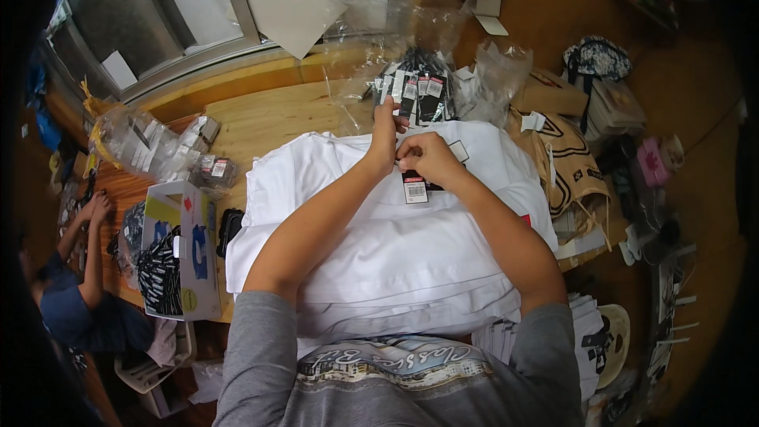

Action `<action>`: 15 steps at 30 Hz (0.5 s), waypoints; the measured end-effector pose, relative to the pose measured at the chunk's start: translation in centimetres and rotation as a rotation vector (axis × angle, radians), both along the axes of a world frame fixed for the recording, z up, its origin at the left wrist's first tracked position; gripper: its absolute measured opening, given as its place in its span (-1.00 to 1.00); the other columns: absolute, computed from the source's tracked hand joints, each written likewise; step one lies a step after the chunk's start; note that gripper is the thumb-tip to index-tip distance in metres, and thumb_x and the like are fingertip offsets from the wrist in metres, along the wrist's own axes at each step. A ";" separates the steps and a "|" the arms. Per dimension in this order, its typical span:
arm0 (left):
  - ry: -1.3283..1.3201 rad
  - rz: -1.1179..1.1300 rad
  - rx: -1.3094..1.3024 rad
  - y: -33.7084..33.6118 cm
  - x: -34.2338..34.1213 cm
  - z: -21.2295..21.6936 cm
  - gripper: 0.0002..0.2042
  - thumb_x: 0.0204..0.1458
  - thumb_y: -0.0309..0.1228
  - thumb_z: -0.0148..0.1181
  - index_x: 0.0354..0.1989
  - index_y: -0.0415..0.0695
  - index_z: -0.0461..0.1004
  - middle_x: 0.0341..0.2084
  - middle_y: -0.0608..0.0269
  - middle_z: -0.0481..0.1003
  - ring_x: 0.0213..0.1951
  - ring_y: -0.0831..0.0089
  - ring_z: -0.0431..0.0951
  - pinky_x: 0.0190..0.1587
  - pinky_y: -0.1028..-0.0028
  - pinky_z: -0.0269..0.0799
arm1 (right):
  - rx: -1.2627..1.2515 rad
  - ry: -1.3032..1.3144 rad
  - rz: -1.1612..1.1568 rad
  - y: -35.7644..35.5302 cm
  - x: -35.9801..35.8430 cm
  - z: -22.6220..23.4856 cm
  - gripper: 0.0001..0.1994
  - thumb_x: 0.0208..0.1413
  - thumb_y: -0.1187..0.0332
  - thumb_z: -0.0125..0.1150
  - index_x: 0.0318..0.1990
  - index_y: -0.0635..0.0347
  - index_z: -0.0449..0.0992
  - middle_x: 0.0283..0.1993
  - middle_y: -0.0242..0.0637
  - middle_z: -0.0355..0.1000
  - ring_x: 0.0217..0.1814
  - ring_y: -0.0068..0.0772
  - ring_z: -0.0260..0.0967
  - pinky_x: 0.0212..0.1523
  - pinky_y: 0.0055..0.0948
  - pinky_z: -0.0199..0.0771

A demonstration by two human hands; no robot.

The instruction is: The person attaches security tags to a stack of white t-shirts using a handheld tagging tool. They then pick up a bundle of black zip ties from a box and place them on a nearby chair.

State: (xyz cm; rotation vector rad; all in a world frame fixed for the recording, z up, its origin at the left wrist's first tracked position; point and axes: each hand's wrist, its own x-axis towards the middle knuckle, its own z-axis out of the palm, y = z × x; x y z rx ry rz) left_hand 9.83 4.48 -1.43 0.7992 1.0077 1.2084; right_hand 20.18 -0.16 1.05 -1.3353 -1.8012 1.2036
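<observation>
A stack of white garments (340, 261) lies in front of me, with folded layers showing along its near side. Over its far part, my right hand (431, 158) is closed in a pinch at the top of a black hang tag (415, 188) with a red band and a white barcode label. Right beside it is my left hand (386, 130), seen edge-on, with a finger stretched upward; its palm side is partly hidden. Just beyond the fingertips lies a bunch of black hang tags (423, 87) in a clear plastic bag (356, 47). Another dark tag is partly covered by my right hand.
On the left of the wooden table (261, 115) are bagged small packs (150, 142) and a box of black cords (190, 253). Tan printed bags (569, 162) lie at the right. Another person's hands (96, 207) are at far left. A window (126, 16) stands behind.
</observation>
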 end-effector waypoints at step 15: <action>0.736 -0.379 0.545 -3.8 -6.1 2.2 -0.94 -0.23 -0.59 0.13 -0.55 -0.25 0.39 -0.65 0.34 0.39 -0.55 0.65 0.33 -0.46 0.62 0.27 | -0.014 0.027 0.023 0.0 1.1 1.8 -0.84 -0.23 0.60 0.07 -0.39 0.40 0.41 -0.53 -0.24 0.40 -0.49 -0.54 0.34 -0.43 -0.62 0.31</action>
